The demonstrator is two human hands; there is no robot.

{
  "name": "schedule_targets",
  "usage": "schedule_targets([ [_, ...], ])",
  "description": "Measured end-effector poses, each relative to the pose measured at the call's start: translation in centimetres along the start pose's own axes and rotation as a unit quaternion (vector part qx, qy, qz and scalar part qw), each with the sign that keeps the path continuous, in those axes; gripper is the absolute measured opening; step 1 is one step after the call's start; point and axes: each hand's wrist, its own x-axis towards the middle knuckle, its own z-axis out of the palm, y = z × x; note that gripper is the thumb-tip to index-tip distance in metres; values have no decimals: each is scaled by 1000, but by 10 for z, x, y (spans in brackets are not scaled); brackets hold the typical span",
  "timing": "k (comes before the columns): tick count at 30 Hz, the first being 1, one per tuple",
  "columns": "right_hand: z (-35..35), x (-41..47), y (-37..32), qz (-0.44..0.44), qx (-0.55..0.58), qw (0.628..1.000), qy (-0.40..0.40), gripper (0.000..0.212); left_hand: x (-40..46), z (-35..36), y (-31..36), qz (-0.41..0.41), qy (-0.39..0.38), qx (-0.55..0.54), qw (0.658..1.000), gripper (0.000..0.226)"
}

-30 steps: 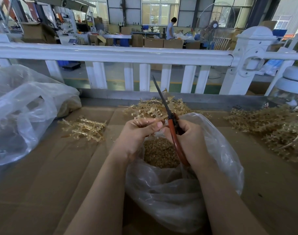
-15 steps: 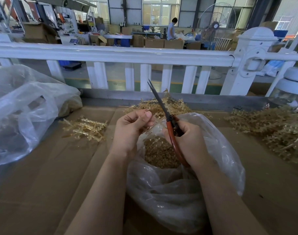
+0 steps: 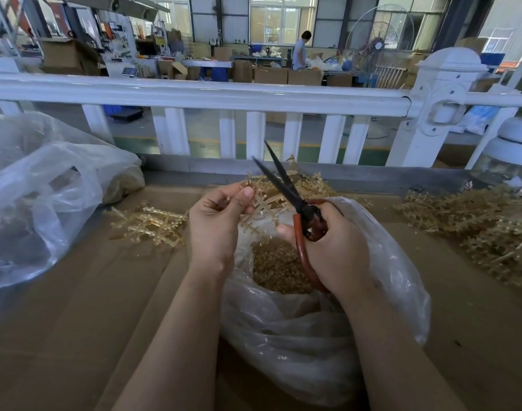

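My right hand (image 3: 334, 247) grips red-handled scissors (image 3: 286, 185) whose black blades point up and away, slightly parted. My left hand (image 3: 215, 223) pinches a tan plastic sprue (image 3: 261, 203) of small parts, held just left of the blades. Both hands hover over a clear plastic bag (image 3: 313, 336) standing open on the table, with a heap of small tan pieces (image 3: 276, 266) inside it.
Cardboard (image 3: 76, 321) covers the table. A tan sprue (image 3: 150, 223) lies at left, more sprues (image 3: 485, 229) pile at right and behind the hands. A large clear bag (image 3: 40, 197) sits far left. A white railing (image 3: 194, 96) runs along the far edge.
The scissors' blades have parted a little and the scissors rose. My left hand lifted the sprue up beside the blades.
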Motion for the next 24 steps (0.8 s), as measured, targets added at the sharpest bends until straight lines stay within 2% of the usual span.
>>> schedule_targets([
  [5,4,0,4,-39,-83,995,-35,64,-2,3,1,25,-2,17,1000,11],
  [12,4,1,5,-33,-117,992,-46,82,-3,5,3,-15,-35,-28,999,10],
  [14,3,1,6,-32,-120,991,-50,81,-3,5,3,-37,-34,-56,997,6],
  [17,3,1,7,-31,-116,991,-55,74,-2,4,2,-62,-41,-89,993,17],
  [24,4,1,9,-33,-98,993,-52,67,-2,4,0,-91,-87,-148,981,12],
])
